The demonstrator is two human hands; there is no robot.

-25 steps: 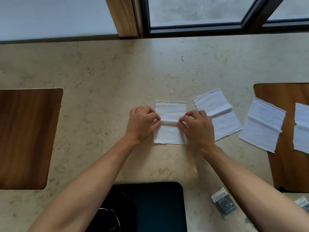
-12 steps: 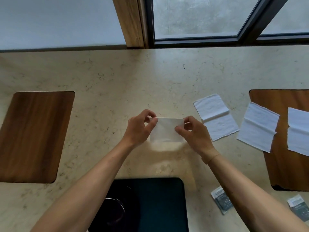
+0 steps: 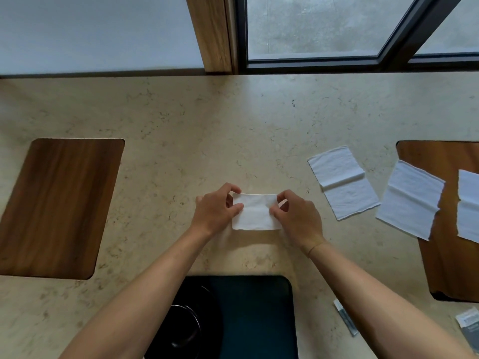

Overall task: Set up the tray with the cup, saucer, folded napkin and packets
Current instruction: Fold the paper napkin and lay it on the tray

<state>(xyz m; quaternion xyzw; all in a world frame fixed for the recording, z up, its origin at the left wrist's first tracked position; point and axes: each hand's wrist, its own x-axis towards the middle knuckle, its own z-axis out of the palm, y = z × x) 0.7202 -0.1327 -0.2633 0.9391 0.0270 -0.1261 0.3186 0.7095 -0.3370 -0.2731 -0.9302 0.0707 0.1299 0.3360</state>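
So far your left hand (image 3: 216, 212) and right hand (image 3: 298, 218) pinch the folded napkin (image 3: 255, 212) between them, above the desk (image 3: 233, 130); the black tray (image 3: 259, 312) nearer you awaits napkin and packets (image 3: 346, 321).

Matt paper napkin (image 3: 255, 212), speckled stone counter (image 3: 207, 120)

No text can be read anywhere. The two grey-and-white packets on the table, one (image 3: 346, 321) partly hidden by the right forearm and the other (image 3: 469, 323) at the frame's right edge, seem to carry small print, but it is too blurred to make out.
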